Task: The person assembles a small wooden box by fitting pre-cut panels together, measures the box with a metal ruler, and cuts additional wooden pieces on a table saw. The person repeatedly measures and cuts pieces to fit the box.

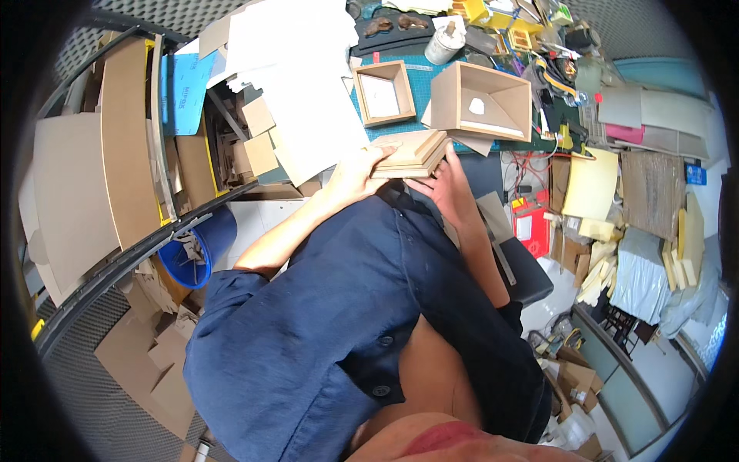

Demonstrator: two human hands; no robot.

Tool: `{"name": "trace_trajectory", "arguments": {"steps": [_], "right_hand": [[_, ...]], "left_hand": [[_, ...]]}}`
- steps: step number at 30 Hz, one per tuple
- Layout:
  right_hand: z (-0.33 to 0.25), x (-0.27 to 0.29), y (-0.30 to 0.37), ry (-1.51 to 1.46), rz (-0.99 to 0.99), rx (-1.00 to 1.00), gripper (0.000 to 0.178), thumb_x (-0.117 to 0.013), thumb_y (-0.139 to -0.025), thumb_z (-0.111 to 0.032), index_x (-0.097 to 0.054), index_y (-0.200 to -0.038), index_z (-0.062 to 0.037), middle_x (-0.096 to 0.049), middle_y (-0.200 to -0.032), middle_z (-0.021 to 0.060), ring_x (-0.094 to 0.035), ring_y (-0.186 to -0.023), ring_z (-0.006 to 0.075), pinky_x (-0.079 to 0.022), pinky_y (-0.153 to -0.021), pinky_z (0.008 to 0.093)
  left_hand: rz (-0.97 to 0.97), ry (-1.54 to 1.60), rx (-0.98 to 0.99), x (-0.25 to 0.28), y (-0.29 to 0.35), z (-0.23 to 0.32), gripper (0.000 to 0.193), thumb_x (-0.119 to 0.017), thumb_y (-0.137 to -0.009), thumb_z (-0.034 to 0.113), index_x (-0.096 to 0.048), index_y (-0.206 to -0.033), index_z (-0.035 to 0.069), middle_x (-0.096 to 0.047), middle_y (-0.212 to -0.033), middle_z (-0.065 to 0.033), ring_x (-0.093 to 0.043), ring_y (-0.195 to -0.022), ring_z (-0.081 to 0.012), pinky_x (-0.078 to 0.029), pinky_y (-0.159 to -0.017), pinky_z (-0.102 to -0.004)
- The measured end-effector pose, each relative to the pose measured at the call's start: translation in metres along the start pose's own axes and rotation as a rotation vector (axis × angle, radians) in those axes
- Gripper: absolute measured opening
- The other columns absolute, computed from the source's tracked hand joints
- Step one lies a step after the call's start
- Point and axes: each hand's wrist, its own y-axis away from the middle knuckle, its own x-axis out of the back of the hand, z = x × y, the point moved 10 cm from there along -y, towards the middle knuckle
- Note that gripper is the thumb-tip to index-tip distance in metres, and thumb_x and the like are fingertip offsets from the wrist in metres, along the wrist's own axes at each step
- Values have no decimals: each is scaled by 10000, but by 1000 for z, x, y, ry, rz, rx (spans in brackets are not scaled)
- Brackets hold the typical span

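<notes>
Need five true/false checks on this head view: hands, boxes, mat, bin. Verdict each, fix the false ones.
1. The left hand and right hand both hold the stepped tan piece. True.
2. The smaller open box stands right of the larger open box. False: the smaller open box is on the left.
3. The cutting mat is red. False: the cutting mat is teal.
4. A blue bin is on the person's left. True.
5. The person's sleeves are bright yellow. False: the sleeves are dark blue.
</notes>
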Motion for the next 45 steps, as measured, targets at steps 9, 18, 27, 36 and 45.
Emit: {"name": "trace_trajectory", "arguments": {"steps": [9, 18, 27, 36, 45], "right_hand": [[40, 29, -9, 136, -20, -170, 716, -349, -1049, -558, -394, -1459, 28, -558, -1363, 174, -594, -1207, 282, -509, -1013, 437], [87, 107, -41, 117, 185, -96, 693, -520, -1008, -512, -479, -1363, 82, -609, -1255, 220, -646, -1109, 283, -557, -941, 392], [62, 58, -86, 278, 210, 31, 562, -593, -995, -452, -478, -1301, 6, -629, -1200, 197, -681, -1022, 255, -567, -887, 375], [21, 109, -62, 176, 549, 337, 388, -558, -1034, -342, -499, -1248, -24, -593, -964, 79, -632, -796, 151, -554, -733, 301], [-19, 177, -19, 44, 740, 475, 693, -459, -1035, -519, -275, -1478, -18, -502, -1310, 203, -619, -1105, 286, -570, -873, 411]], "left_hand": [[7, 127, 366, 17, 33, -46, 537, -807, -794, 197, -584, -1254, 34, -695, -1106, -169, -683, -1003, -274, -541, -880, -378], [433, 767, 867, 57, 123, -256, 613, -717, -895, 275, -445, -1369, -5, -607, -1268, -158, -599, -1168, -235, -469, -1022, -352], [356, 82, 898, 79, 126, -333, 744, -734, -839, 248, -389, -1405, -89, -571, -1296, -267, -566, -1201, -363, -433, -1050, -439], [400, -136, 424, 55, -43, -178, 719, -726, -877, 227, -365, -1451, -12, -403, -1432, -314, -424, -1330, -444, -346, -1128, -494], [44, 41, -37, -47, -215, -44, 474, -637, -981, 297, -533, -1400, 101, -545, -1419, -154, -534, -1301, -273, -445, -1041, -361]]}}
